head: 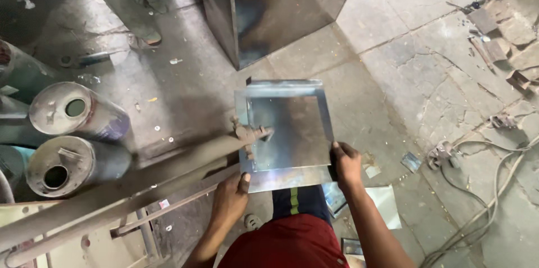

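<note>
Centrally, both hands grasp one square metal sheet (286,127) with folded edges: the left hand (231,196) has its grip clenched on the near left corner, thumb on top, while the right hand (346,162) pinches the near right corner. The sheet is held level above the stone floor (393,77), its left edge seated at a small rusty clamp (250,133) on a long metal bar (112,189). Judged from this, positioning is under way; steady, even support from both forearms, which reach forward, seems required. Cylinders (73,113) lie left; cables (494,155) trail right.
</note>
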